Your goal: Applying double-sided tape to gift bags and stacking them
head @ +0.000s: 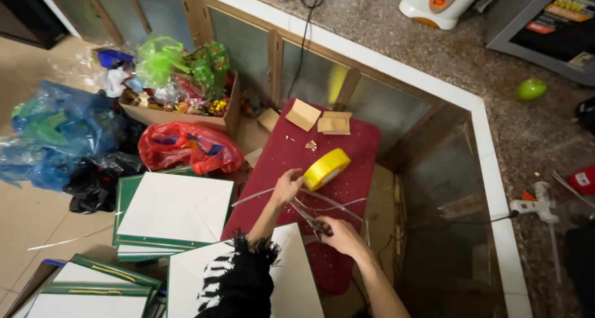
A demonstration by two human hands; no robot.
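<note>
Left hand (287, 187) pinching a clear strip (251, 196) by the yellow tape roll (326, 168), right hand (338, 233) closed on scissors (310, 220), brown cards (319, 118) at red desk's (347, 144) far edge

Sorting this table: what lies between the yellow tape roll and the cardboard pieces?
In the head view, only bare red mat and a small scrap lie between the yellow tape roll and cardboard pieces.

1. The floor (37, 213) is beige tile, lit from above.
2. A speckled stone counter (496, 76) with a white tiled edge (396, 67) turns a corner at the right.
3. Wood-framed glass doors (248, 45) line the cabinet below it.
4. A red stool (347, 182) stands before the cabinet.
</note>
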